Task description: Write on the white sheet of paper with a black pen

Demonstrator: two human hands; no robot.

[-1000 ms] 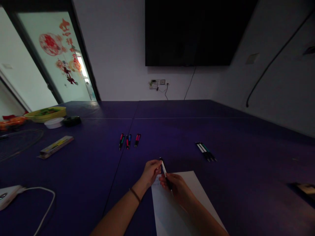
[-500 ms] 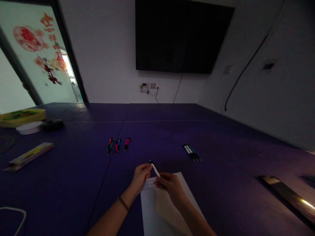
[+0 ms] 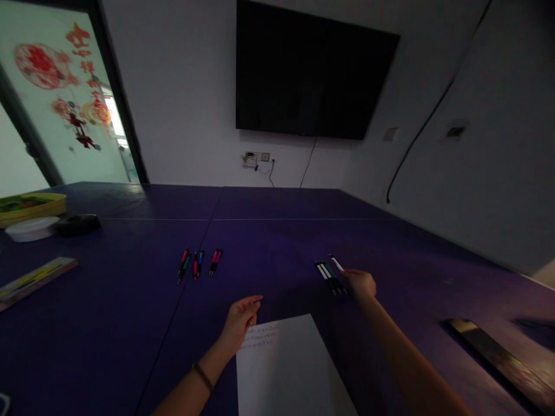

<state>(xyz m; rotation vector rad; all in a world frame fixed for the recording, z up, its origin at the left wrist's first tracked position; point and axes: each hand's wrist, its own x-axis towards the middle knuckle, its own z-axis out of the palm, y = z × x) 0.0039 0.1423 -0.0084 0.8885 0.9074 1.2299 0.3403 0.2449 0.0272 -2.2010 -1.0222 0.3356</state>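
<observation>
My right hand (image 3: 361, 283) is closed on a white pen (image 3: 336, 263) with a dark end, held just at the right side of a row of several pens. That row has white pens (image 3: 323, 270) on the left and a green pen (image 3: 334, 274) beside them, all lying slanted. My left hand (image 3: 241, 319) holds nothing; its index finger reaches out while the others curl loosely. It rests by the upper left corner of a white sheet of paper (image 3: 290, 370), which bears handwritten lines near its top.
Farther left lie several red, green and blue pens (image 3: 196, 266) in small groups. A long box (image 3: 37, 280), white dish (image 3: 32, 230), black round object (image 3: 78, 225) and yellow basket (image 3: 54, 203) are at the left. A dark, shiny flat object (image 3: 498, 358) lies at the right.
My right hand has carried the white pen from above the paper to the row of pens on the right. My left hand has let go of that pen and stays near the paper.
</observation>
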